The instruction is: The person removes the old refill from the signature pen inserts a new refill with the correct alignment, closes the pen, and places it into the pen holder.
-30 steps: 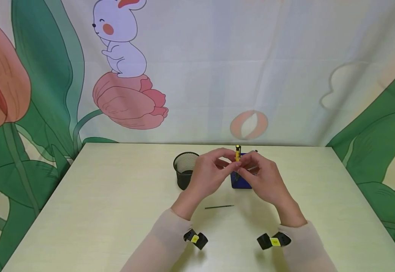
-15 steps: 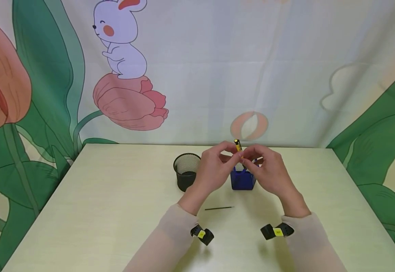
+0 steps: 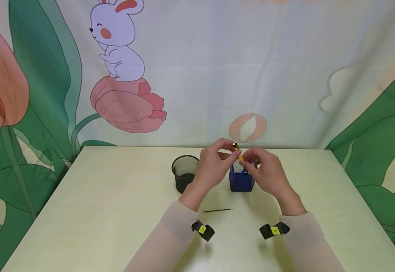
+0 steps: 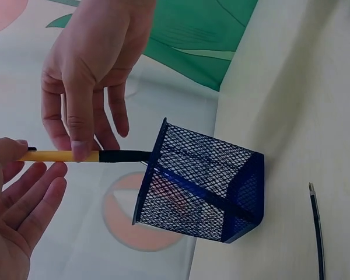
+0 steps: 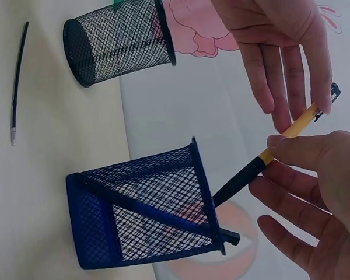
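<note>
A yellow pen (image 3: 240, 158) with a black grip section and a black clip end is held between both hands above the blue mesh pen holder (image 3: 242, 183). My left hand (image 3: 214, 166) pinches it near the clip end. Lower on the barrel, the thumb and fingers of my right hand (image 3: 268, 173) pinch the yellow part, as the right wrist view shows. The pen leans, clip end up and to the left. Its tip is hidden behind the holder's rim in both wrist views. A thin dark pen refill (image 3: 217, 210) lies on the table in front of the holder.
Left of the blue holder stands a round black mesh pen holder (image 3: 185, 183). Another dark pen (image 5: 146, 209) leans inside the blue holder. A printed curtain (image 3: 197, 75) hangs behind the table's (image 3: 98, 211) back edge.
Both hands have shifted slightly, the left one to the right. The pen has gone from nearly upright to leaning, its clip end leftward. More of the blue holder shows.
</note>
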A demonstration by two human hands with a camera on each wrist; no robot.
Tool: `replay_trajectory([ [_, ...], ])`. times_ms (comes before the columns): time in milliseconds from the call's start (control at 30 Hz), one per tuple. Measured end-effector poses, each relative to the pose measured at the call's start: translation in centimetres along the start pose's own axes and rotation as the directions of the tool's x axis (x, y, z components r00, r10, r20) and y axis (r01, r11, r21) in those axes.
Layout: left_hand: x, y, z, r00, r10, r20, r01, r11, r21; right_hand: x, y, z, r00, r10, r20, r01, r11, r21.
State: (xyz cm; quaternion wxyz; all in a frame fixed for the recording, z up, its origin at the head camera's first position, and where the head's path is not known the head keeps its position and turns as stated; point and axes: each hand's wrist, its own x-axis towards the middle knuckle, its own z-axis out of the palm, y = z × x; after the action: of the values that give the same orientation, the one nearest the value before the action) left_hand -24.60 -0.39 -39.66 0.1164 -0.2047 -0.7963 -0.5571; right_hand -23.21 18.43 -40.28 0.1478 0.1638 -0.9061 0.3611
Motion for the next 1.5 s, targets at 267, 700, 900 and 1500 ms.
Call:
replay_trajectory([
  [267,0.3,-0.8,0.3,1.0,-0.016,0.006,0.016,1.0,0.016,-0.3,0.7,0.7,0.999,0.046,0.029,-0.044,0.997,-0.061],
  [700,0.5,-2.7,1.5,0.998,-0.047,0.031,0.045,0.996,0.071,-0.2,2.2,2.0,1.0,0.002,0.006,-0.001,0.988,-0.154],
  [900,0.6,-3.3,1.6,0.999,0.031,0.033,-0.037,0.98,0.195,-0.3,2.5,2.2,1.0,0.018,0.01,-0.016,0.983,-0.182],
  [1500,1.3,-3.0,1.8,0.999,-0.002,0.052,-0.016,0.938,0.346,-0.2,2.4,2.2,0.999,0.021,-0.027,-0.026,0.974,-0.227],
])
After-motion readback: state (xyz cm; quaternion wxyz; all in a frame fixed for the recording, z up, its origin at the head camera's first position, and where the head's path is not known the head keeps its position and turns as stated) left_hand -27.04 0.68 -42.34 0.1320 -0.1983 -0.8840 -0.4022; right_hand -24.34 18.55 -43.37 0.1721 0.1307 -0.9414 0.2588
